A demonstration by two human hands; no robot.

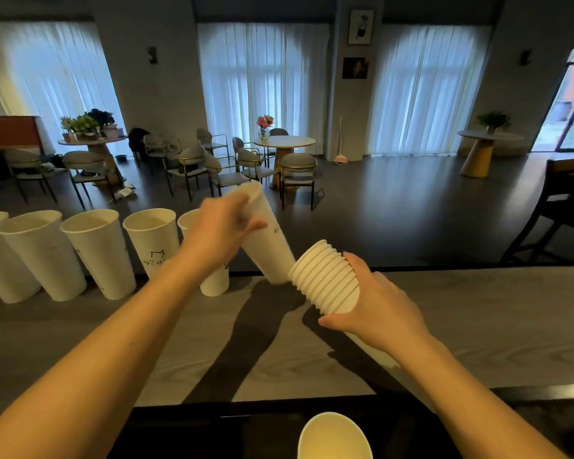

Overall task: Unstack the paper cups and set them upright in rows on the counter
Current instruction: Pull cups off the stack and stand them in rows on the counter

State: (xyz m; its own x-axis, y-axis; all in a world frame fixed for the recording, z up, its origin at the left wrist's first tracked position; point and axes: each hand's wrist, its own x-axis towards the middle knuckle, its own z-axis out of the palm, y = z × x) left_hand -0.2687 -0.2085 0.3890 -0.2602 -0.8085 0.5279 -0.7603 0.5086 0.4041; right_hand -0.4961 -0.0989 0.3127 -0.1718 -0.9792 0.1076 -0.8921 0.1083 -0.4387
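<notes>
Above the worktop (478,309) your left hand (219,226) grips one freed cup (269,240), seemingly just clear; right hand (375,309) clasps the stack (325,276); next, stand it beside the row (96,250)

Five tall white paper cups (96,253) stand upright in a row along the grey tabletop's (478,319) far edge. A sixth white cup (269,240) tilts, bottom against the ribbed nested white stack (325,276).

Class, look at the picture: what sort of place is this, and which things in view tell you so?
Probably a café: a serving counter with a row of paper cups, and beyond it round tables ringed with chairs.
</notes>
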